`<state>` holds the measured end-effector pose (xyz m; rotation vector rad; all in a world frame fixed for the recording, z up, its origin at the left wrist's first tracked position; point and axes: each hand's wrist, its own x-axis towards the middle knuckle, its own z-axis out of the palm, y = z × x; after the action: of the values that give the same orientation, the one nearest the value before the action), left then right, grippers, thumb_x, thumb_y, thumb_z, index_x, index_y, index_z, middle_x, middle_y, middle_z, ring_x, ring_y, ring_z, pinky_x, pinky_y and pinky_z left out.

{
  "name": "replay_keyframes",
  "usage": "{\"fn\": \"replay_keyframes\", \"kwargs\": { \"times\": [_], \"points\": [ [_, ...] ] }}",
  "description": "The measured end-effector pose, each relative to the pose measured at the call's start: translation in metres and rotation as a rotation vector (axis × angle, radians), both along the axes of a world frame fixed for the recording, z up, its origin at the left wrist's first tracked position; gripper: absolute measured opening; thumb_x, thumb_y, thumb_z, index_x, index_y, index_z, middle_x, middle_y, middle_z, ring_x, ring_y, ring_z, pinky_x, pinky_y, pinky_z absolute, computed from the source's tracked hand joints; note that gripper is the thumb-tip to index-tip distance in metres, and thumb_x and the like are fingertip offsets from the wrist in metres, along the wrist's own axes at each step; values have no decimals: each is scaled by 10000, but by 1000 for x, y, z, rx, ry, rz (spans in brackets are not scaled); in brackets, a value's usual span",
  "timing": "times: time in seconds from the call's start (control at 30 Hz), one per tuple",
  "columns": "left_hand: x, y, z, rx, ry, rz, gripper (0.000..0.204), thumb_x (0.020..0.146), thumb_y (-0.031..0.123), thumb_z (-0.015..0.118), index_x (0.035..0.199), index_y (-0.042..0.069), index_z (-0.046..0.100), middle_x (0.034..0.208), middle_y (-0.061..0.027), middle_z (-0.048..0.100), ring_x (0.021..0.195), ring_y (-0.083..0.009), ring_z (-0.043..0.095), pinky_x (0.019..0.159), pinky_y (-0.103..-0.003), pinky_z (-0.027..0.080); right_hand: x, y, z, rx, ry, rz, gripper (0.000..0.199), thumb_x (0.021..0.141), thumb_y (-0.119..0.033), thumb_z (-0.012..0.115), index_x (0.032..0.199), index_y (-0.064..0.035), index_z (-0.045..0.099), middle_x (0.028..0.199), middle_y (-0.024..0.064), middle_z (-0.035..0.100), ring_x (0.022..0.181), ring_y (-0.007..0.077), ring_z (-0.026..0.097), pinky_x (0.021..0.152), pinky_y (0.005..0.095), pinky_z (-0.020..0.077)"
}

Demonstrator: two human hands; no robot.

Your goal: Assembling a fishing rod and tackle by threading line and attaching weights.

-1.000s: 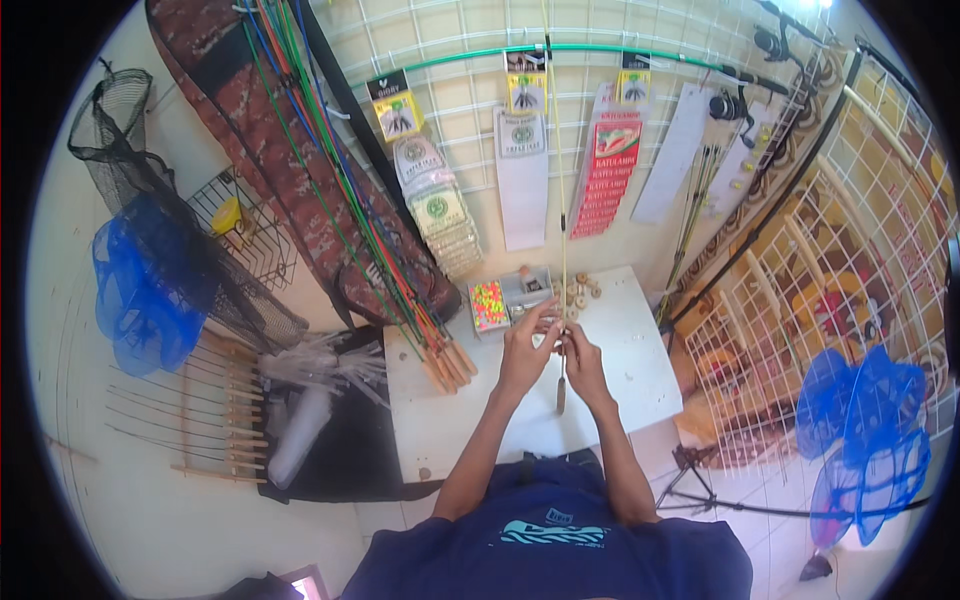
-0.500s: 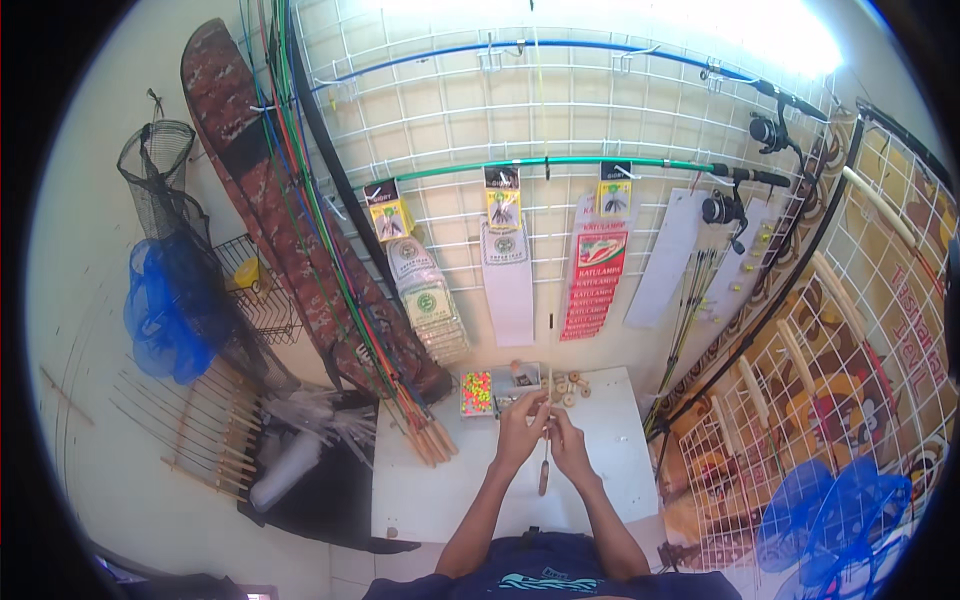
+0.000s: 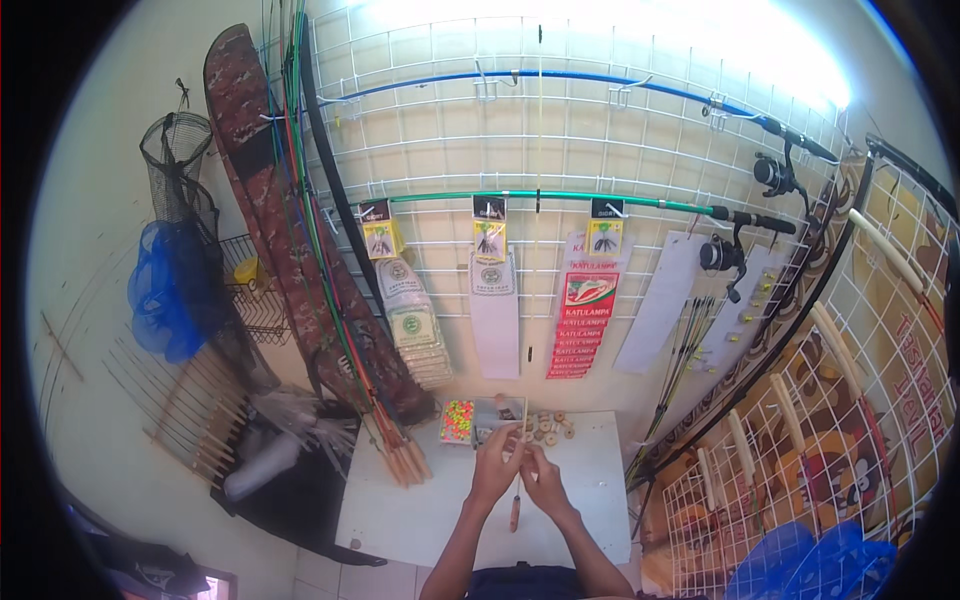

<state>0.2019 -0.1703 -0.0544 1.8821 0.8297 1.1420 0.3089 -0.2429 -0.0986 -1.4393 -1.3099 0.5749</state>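
Observation:
My left hand [image 3: 495,472] and my right hand [image 3: 543,478] meet above the white table, fingers closed in pinches around a thin fishing rod. The rod's brown wooden handle [image 3: 515,514] hangs below my hands, its end toward me. Its pale, slender shaft runs up from my fingers past the wall grid, with small dark bands along it. My fingers hide the spot they grip, and I cannot make out any smaller piece there. Just beyond my hands are a box of bright multicoloured beads [image 3: 457,421], a grey divided tray [image 3: 505,407] and several small wooden spools [image 3: 550,428].
Several wooden-handled rods [image 3: 402,462] lean over the left part of the white table [image 3: 420,525]. A camouflage rod bag [image 3: 262,180] stands behind them. The white wall grid [image 3: 430,140] holds rods with reels and hanging packets. Blue nets [image 3: 815,565] are at lower right.
The whole view has shifted, with the wall items sitting lower and the table a little further left. My hands stay together on the rod, with little change in their grip.

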Motion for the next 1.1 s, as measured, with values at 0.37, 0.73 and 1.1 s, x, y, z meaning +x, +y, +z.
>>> {"fn": "replay_keyframes", "kwargs": {
  "times": [0.37, 0.73, 1.1],
  "points": [
    [1, -28, -1, 51, 31, 80, 392, 874, 74, 637, 1249, 9, 546, 1083, -165, 603, 944, -301, 625, 804, -369, 512, 9, -16, -1, -23, -64, 62, 472, 899, -34, 605, 1337, -18, 429, 1113, 248, 652, 1045, 343, 666, 869, 392, 542],
    [-8, -49, -35, -126, 129, 48, 714, 829, 27, 689, 1456, 58, 349, 1375, -159, 445, 1168, -281, 525, 917, -383, 493, 53, -43, -37, -71, 218, -43, 297, 952, 8, 495, 1234, -23, 583, 1057, 149, 702, 950, 179, 674, 866, 307, 514],
    [-41, -94, -154, -358, 311, -38, 1027, 772, 268, 816, 1512, 7, 154, 1456, -246, 298, 1297, -420, 357, 1057, -480, 374, 99, -63, -145, -335, 261, -187, 290, 945, -60, 468, 1192, -65, 619, 1031, 117, 713, 819, 133, 668, 709, 254, 529]
  ]
}}
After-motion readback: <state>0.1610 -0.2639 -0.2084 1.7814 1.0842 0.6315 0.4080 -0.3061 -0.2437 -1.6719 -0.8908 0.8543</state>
